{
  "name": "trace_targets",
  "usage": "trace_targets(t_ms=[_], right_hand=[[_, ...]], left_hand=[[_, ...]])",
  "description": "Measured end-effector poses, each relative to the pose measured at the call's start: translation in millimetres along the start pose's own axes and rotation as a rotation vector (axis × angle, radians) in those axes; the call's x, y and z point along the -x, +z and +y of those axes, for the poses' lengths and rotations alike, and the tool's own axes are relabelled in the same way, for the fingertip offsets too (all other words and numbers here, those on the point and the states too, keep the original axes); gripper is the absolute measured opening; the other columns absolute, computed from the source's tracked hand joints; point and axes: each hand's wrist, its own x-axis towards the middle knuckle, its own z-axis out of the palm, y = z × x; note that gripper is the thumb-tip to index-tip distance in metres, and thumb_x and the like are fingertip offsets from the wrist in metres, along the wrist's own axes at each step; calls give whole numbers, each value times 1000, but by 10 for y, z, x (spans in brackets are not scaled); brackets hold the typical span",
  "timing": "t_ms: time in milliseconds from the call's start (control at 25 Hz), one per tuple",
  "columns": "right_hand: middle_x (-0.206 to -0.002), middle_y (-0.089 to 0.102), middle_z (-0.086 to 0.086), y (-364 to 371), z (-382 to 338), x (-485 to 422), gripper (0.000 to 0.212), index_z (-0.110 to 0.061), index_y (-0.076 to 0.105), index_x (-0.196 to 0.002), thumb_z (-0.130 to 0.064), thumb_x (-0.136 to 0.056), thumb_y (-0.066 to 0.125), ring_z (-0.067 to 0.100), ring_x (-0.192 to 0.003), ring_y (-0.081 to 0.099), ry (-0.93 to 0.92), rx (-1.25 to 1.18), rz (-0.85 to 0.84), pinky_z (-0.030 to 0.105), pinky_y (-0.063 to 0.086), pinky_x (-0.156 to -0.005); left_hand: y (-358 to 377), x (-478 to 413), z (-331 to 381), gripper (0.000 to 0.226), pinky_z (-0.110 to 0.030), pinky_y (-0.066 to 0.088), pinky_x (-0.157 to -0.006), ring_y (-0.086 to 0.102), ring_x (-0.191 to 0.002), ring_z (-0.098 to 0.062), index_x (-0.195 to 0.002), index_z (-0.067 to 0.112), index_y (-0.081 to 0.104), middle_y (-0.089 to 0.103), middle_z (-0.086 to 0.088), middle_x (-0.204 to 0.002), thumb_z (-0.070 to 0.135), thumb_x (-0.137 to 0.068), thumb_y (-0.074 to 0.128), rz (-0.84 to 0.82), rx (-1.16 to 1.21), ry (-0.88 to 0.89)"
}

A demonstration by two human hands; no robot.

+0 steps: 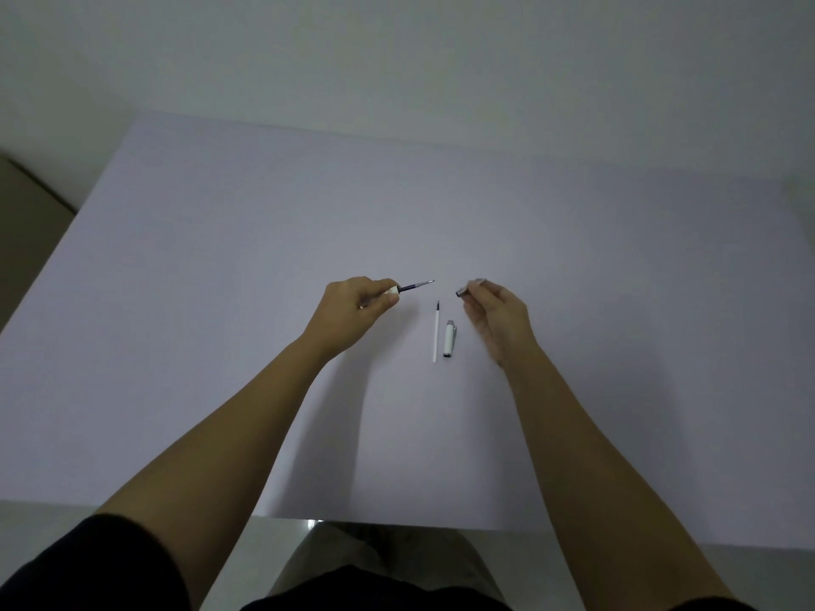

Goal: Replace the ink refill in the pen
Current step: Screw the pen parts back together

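My left hand [357, 302] grips the white pen barrel, mostly hidden in the fist. A dark blue ink refill [416, 285] sticks out of the barrel, its tip pointing right. My right hand [496, 315] pinches a small silver tip section [467, 289] of the pen, a short gap right of the refill's tip. Between my hands, a white spare refill [436, 335] with a dark tip lies on the table, pointing away from me. The white pen cap [449, 339] with a silver clip lies just right of it.
The white table [220, 346] spreads wide around both hands, its near edge just above my lap. A pale wall stands behind the far edge. A brownish surface shows past the table's left side.
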Motion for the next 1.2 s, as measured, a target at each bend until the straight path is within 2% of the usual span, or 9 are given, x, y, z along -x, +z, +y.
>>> trace_targets(t_ms=[80, 240, 440, 800, 1040, 1200], right_hand=[[-77, 72, -1, 73, -68, 63, 2, -11, 62, -88, -9, -88, 62, 2, -72, 70, -9, -112, -53, 14, 55, -67], [-73, 73, -3, 144, -158, 140, 5, -11, 63, -86, -9, -89, 60, 2, -73, 70, -21, -178, -106, 13, 55, -68], [-73, 74, -5, 190, -171, 205, 3, -11, 63, -88, -9, -89, 60, 3, -76, 70, -22, -193, -155, 14, 55, -69], [-76, 75, -5, 222, -173, 244, 3, -12, 63, -90, -12, -89, 61, 3, -81, 70, -36, -190, -199, 13, 54, -70], [-81, 73, -3, 209, -198, 248, 4, -13, 62, -91, -11, -88, 61, 5, -84, 69, -67, -185, -165, 14, 54, -74], [-88, 70, 1, 255, -198, 283, 6, -12, 61, -94, -11, -89, 60, 7, -87, 68, -63, -142, -187, 14, 54, -75]], left_hand=[[-6, -17, 37, 17, -13, 35, -61, 47, -64, -4, -100, 26, 68, 55, -2, -71, 32, -91, 55, -3, -13, 16], [-35, -50, 124, 17, -2, 32, -58, 48, -63, 0, -100, 25, 68, 56, -2, -71, 32, -90, 55, 13, -20, 45], [-27, -63, 192, 17, -13, 35, -62, 48, -67, -7, -99, 25, 67, 57, -6, -72, 32, -91, 54, 0, -65, 68], [19, -53, 204, 17, -19, 37, -63, 53, -72, -20, -98, 25, 67, 61, -15, -75, 32, -91, 53, 8, -78, 86], [5, -38, 213, 17, -17, 36, -61, 50, -68, -15, -96, 26, 67, 59, -13, -73, 34, -91, 52, 10, -80, 83], [-9, -47, 233, 17, -8, 33, -57, 47, -64, -8, -95, 26, 66, 53, -4, -66, 34, -92, 52, 8, -88, 87]])
